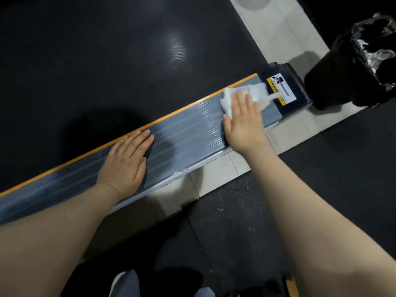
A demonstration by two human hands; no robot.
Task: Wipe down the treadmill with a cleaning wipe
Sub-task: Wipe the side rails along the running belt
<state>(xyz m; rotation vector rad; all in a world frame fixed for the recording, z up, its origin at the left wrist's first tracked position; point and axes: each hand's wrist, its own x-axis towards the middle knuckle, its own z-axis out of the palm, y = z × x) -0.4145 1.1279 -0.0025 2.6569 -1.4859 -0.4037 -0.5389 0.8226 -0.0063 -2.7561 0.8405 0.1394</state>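
White and crumpled, the cleaning wipe (240, 97) lies under the fingers of the right hand (243, 121), which presses it flat onto the grey ribbed side rail (182, 127) of the treadmill; the fingers are straight and close together, not curled round the cloth. Much of the wipe sticks out beyond the fingertips, reaching the black end cap (287, 91) with its yellow warning label (280, 88). With nothing pinching it, I'd guess the cloth could bunch or slide out from under the palm on a quick stroke, most likely at the step onto the cap. Well back along the rail from that hand, the left hand (126, 159) rests flat, fingers together, bracing; the rail looks shiny, so that hand might slip. Past the cap stands a black bin (353, 67).
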